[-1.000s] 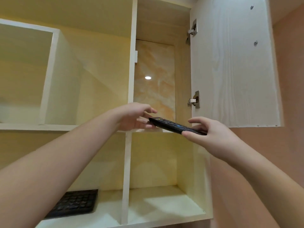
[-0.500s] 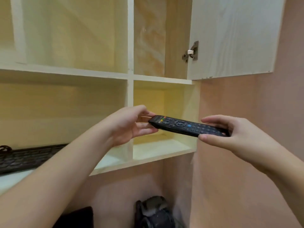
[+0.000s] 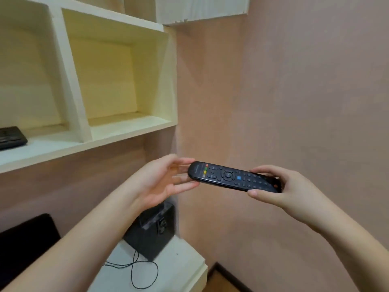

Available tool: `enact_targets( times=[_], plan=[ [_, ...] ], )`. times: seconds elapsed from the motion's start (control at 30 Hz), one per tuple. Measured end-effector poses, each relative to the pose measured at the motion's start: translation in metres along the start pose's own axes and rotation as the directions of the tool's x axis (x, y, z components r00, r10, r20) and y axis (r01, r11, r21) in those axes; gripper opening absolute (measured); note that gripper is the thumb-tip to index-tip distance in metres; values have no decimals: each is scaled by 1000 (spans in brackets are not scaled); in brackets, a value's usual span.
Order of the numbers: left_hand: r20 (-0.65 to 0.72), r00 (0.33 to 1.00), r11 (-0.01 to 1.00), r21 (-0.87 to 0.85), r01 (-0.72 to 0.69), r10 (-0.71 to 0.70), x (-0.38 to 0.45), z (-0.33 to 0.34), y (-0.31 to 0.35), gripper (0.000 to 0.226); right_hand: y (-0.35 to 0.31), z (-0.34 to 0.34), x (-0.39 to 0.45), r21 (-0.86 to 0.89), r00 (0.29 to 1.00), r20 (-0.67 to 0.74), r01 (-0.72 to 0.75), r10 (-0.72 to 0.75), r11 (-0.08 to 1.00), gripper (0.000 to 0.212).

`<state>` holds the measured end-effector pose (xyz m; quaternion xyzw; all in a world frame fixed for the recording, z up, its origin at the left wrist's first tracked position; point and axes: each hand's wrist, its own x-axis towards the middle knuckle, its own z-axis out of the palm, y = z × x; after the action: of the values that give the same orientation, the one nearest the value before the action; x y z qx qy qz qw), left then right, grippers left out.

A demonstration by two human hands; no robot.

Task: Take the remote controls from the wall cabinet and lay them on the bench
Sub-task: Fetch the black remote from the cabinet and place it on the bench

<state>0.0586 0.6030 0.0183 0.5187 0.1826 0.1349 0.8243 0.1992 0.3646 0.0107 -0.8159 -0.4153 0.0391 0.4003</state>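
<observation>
A long black remote control (image 3: pixel 231 178) with coloured buttons lies flat in the air between my hands, below the wall cabinet (image 3: pixel 130 127). My right hand (image 3: pixel 280 188) grips its right end between thumb and fingers. My left hand (image 3: pixel 160 182) is spread, its fingertips touching the remote's left end. The white bench (image 3: pixel 181 264) lies below, at the bottom centre.
A black speaker (image 3: pixel 151 230) with a thin black cable (image 3: pixel 136 270) stands on the bench. A dark screen (image 3: pixel 23 241) is at lower left. A black keyboard (image 3: pixel 10 137) rests on the cabinet's bottom shelf at left. The pink wall is to the right.
Both hands have carried the remote down out of the cabinet to below its bottom shelf. The view has tilted down, and the bench and speaker have come into sight.
</observation>
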Motion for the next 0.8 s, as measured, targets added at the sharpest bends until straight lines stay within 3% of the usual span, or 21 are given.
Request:
enact_targets(
  times=[0.17,0.33,0.57,0.8],
  plan=[
    [65,985,987,-13,161,-160,10,56,-76,36,65,-24,-67,-71,986,-86,-146,139,987,46],
    [161,961,974,49,221,-226,10,136,-145,34,121,-62,-155,-26,934,-181,-319,309,947,45],
    [273,923,960,145,240,-272,-13,243,-228,27,167,-111,-275,129,816,-326,-462,478,877,47],
    [412,831,927,206,313,-373,-33,315,-280,29,184,-144,-373,387,663,-433,-476,611,790,48]
  ],
)
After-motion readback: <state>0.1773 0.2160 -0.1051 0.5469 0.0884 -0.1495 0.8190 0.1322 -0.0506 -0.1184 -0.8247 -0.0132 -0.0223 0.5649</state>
